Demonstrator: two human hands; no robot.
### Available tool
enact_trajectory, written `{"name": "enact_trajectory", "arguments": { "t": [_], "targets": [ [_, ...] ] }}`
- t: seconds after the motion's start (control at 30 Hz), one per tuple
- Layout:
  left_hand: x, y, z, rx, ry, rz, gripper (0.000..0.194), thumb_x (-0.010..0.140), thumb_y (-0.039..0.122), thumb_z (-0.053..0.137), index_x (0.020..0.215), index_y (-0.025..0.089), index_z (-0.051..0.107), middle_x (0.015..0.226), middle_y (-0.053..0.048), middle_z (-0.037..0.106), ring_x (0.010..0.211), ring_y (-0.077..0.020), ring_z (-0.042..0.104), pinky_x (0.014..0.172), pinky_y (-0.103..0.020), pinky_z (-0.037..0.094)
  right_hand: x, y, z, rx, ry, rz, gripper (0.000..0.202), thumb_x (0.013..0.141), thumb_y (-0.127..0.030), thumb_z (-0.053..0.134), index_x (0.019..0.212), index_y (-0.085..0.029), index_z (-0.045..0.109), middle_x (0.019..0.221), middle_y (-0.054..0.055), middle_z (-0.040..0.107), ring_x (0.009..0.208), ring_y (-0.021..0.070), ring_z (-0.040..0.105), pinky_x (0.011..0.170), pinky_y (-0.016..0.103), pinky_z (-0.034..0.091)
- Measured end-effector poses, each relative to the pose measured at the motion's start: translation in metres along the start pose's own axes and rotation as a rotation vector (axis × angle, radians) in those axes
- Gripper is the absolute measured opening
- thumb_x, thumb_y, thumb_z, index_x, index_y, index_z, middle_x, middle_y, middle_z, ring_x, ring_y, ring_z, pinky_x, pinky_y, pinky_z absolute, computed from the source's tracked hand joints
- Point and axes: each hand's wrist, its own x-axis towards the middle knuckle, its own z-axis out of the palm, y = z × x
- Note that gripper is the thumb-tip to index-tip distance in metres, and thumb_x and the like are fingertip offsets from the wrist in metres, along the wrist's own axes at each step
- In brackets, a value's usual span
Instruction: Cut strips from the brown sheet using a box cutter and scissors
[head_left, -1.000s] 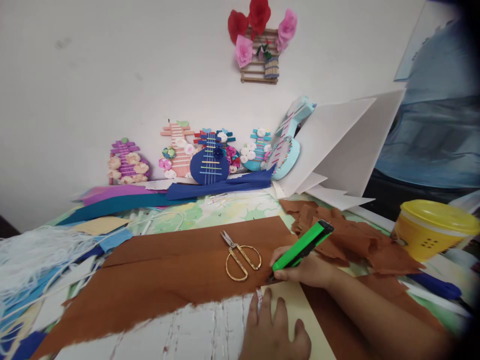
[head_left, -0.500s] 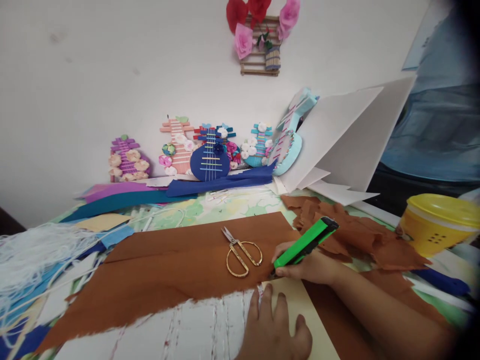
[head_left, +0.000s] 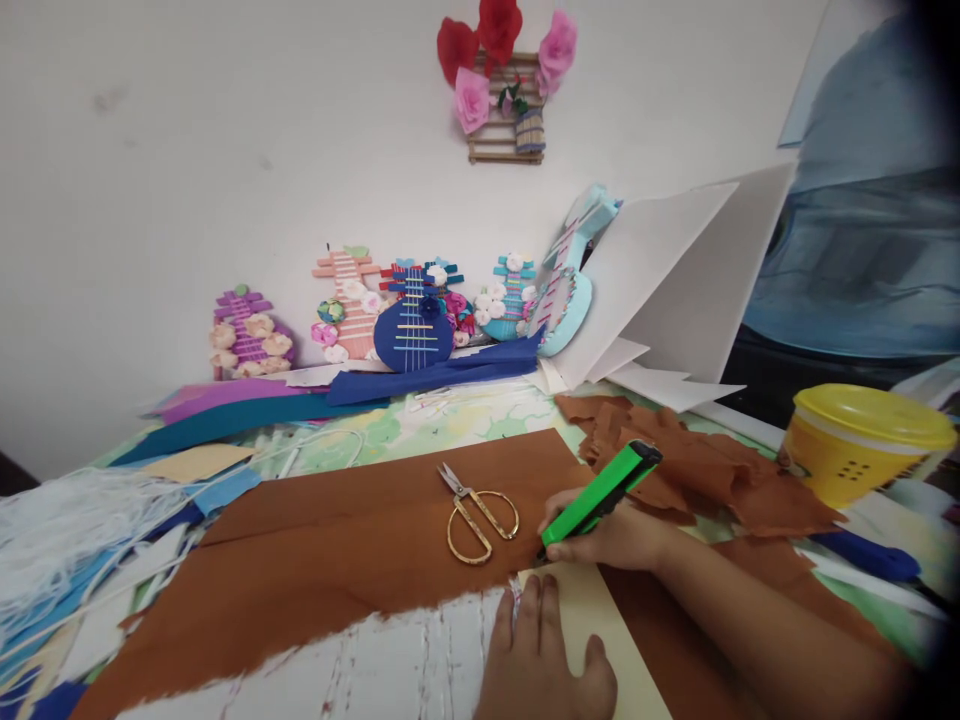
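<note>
My right hand is closed around a green utility knife, its tip low at the top edge of a cream sheet. Flat on that sheet and the white scored board beside it lies my left hand, fingers stretched out. Under both spreads a large brown paper with a torn edge along the white board. Gold-handled scissors rest on the brown paper, left of the knife, blades slightly apart. The knife's blade is too small to make out.
Crumpled brown paper and a yellow tub are on the right, near a blue-handled tool. White cord piles up at left. Paper lutes, such as a dark blue one, lean on the wall beside white boards.
The whole view has shifted slightly, so most things appear a little further left. My left fingers are closer together on the sheet. The knife stays at nearly the same spot on the paper.
</note>
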Motion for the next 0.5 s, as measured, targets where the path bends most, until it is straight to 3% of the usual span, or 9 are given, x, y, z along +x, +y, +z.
{"name": "enact_trajectory", "arguments": {
  "t": [0.17, 0.37, 0.5],
  "targets": [
    [-0.002, -0.001, 0.006, 0.001, 0.086, -0.02, 0.019, 0.082, 0.03, 0.047, 0.082, 0.019, 0.062, 0.096, -0.01, 0.064, 0.089, -0.0253, 0.059, 0.076, -0.038, 0.047, -0.002, -0.001, -0.001, 0.025, 0.022, 0.011, 0.018, 0.065, -0.031, 0.064, 0.075, -0.017, 0.056, 0.074, 0.001, 0.06, 0.071, 0.0148, 0.057, 0.063, 0.025, 0.046],
    [0.001, -0.003, -0.004, 0.001, 0.004, 0.061, 0.007, 0.079, 0.021, 0.051, 0.079, 0.021, 0.058, 0.098, -0.01, 0.063, 0.095, -0.0253, 0.056, 0.078, -0.04, 0.045, -0.002, 0.0, -0.003, -0.034, -0.038, 0.001, 0.02, 0.066, -0.032, 0.063, 0.076, -0.016, 0.056, 0.073, 0.001, 0.06, 0.069, 0.014, 0.056, 0.062, 0.024, 0.045],
    [0.003, -0.004, -0.007, -0.015, 0.01, 0.075, 0.006, 0.076, 0.019, 0.054, 0.078, 0.024, 0.057, 0.097, -0.008, 0.063, 0.093, -0.0252, 0.057, 0.075, -0.04, 0.046, -0.002, 0.0, -0.004, 0.011, -0.023, -0.001, 0.021, 0.066, -0.033, 0.064, 0.075, -0.016, 0.055, 0.073, 0.0, 0.059, 0.07, 0.0137, 0.056, 0.062, 0.024, 0.045]
  ]
}}
